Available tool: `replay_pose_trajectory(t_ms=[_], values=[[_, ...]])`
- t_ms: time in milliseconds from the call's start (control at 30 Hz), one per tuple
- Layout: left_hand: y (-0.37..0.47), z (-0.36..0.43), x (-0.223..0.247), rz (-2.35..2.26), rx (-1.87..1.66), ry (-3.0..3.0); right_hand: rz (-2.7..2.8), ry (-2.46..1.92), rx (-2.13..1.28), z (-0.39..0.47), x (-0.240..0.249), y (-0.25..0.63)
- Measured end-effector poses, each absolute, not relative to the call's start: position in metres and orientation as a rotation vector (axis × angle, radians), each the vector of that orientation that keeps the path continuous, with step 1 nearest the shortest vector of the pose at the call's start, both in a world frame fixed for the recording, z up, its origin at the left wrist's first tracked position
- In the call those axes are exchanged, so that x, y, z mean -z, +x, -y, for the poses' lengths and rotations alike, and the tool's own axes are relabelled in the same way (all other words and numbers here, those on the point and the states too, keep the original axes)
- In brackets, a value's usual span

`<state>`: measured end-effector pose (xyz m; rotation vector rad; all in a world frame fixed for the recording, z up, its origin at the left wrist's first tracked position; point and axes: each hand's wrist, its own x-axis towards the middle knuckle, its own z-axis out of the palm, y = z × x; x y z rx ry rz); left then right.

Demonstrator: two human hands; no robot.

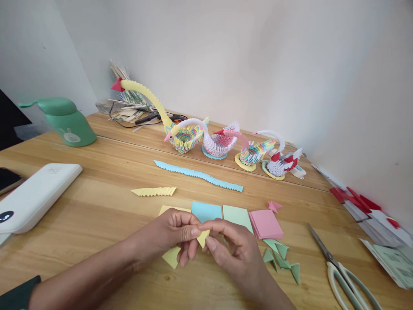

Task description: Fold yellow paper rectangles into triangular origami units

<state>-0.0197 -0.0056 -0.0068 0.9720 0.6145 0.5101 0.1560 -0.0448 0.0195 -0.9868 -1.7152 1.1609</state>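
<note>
Between my fingertips is a small folded piece of yellow paper (203, 237), pointed at its lower end. My left hand (180, 232) pinches its left side with thumb and forefinger. From the other side my right hand (230, 247) grips it the same way. Below my left hand lies another yellow paper piece (171, 257), partly covered by the fingers. Just beyond my hands are stacks of yellow paper (166, 209), blue paper (206, 211), pale green paper (238, 216) and pink paper (266, 224). Several folded green triangles (282, 258) rest right of my right hand.
Scissors (332, 260) lie at right. A yellow folded strip (154, 191) and a long blue strip (198, 174) lie farther back, before several paper swans (217, 144). A white power bank (41, 198) and a green bottle (69, 122) are at left. A pink folded piece (274, 206) sits behind the pink stack.
</note>
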Motion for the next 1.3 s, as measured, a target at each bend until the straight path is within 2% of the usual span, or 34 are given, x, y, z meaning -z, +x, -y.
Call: replay_pose_trajectory(t_ms=[333, 533, 767, 1000, 1300], values=[[-0.020, 0.005, 0.009, -0.636, -0.501, 1.008, 1.764, -1.010, -1.118, 0.043, -0.018, 0.159], [-0.018, 0.003, 0.009, -0.773, -0.633, 1.150, 1.775, -1.200, -1.011, 0.040, -0.016, 0.161], [-0.015, 0.007, 0.010, -0.836, -0.692, 1.223, 1.699, -1.245, -1.179, 0.035, -0.011, 0.164], [-0.017, 0.005, 0.009, -0.749, -0.638, 1.037, 1.488, -1.137, -1.393, 0.035, -0.005, 0.162], [-0.017, 0.004, 0.012, -0.712, -0.624, 1.023, 1.477, -1.092, -1.398, 0.035, -0.005, 0.163]])
